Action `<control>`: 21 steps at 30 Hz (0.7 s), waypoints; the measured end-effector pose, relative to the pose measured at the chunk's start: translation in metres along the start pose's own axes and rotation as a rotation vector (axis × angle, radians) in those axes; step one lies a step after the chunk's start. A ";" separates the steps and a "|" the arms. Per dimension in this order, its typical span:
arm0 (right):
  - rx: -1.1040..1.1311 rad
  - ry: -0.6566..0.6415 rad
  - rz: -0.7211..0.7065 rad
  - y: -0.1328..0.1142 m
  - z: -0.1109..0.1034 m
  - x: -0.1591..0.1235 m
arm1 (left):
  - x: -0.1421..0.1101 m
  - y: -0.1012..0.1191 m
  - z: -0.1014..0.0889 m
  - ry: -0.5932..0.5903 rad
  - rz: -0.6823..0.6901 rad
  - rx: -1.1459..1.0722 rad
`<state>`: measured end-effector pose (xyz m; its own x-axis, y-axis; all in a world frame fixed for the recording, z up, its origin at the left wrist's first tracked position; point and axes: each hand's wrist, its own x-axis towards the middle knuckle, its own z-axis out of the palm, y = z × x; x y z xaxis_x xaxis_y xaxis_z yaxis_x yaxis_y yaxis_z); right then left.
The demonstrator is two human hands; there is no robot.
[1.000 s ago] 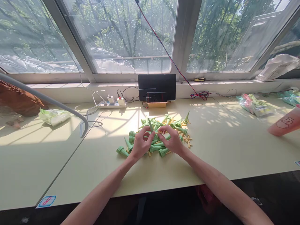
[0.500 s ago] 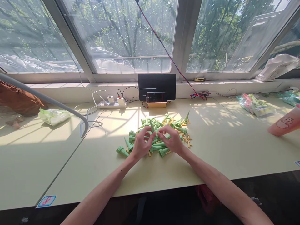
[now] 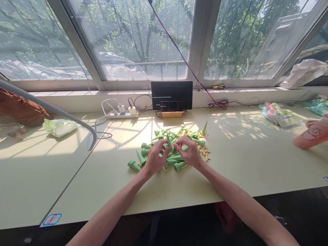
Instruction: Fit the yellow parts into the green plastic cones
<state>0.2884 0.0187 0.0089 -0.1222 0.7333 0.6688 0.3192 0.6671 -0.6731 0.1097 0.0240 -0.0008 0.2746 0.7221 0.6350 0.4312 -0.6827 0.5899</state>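
My left hand [image 3: 156, 155] is closed around a green plastic cone-shaped spike [image 3: 168, 140], its point tilted upward. Close beside it, my right hand [image 3: 189, 152] pinches at the spike's near side; whatever sits between those fingertips is too small to make out. Under and around both hands spreads a pile of similar green spikes [image 3: 133, 165] with ribbed caps. Small yellow plastic pieces [image 3: 205, 153], some cross-shaped, lie among them, mostly at the right of the pile.
Behind the pile a black tablet [image 3: 171, 92] and a phone [image 3: 171, 106] lean on a stand. A power strip [image 3: 123, 114] with cables is left of them. A grey curved bar [image 3: 64, 114] crosses the left side. At far right is a pink cup [image 3: 311, 135] with another person's fingers behind it.
The held spike has shifted slightly right and down, and my right fingertips have drawn a little away from my left. Another person's fingers have appeared at the pink cup.
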 end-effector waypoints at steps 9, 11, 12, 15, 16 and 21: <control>0.166 0.023 0.208 0.006 0.005 -0.002 | -0.001 -0.002 -0.002 -0.023 0.094 -0.011; 0.215 0.013 0.252 0.007 0.005 -0.002 | -0.001 -0.002 -0.004 -0.029 0.109 -0.005; 0.233 0.009 0.266 0.007 0.005 -0.002 | -0.001 -0.002 -0.004 -0.031 0.116 -0.001; 0.252 0.007 0.283 0.008 0.005 -0.001 | 0.000 0.000 -0.005 -0.037 0.126 0.000; 0.246 0.015 0.283 0.008 0.005 -0.001 | 0.000 0.001 -0.005 -0.037 0.120 -0.009; 0.185 0.115 0.262 0.008 0.003 0.000 | 0.005 0.011 -0.006 -0.013 -0.015 -0.102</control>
<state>0.2878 0.0250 0.0025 0.0516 0.8703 0.4899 0.1481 0.4784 -0.8656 0.1105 0.0197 0.0115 0.2799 0.7330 0.6200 0.3454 -0.6794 0.6473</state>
